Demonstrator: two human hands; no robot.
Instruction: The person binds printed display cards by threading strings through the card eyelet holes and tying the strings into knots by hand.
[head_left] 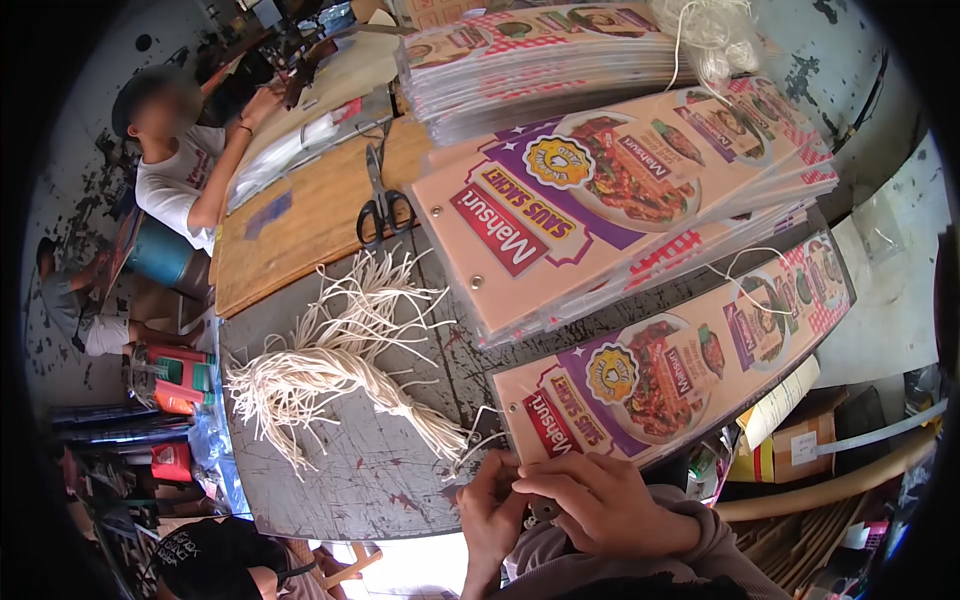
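At the table's front edge, my left hand and my right hand meet with fingers bent together at the lower corner of a long printed banner. What is pinched between the fingers is too small to tell. A thin white string runs from near my left hand across the table beside a bundle of cut white cords. Another string lies looped over the banner's far end. Behind it rises a stack of similar printed banners with metal eyelets.
Black scissors lie on a wooden board. A second banner stack and a ball of string are at the back. One person sits at the left; another in a black cap is at the bottom left.
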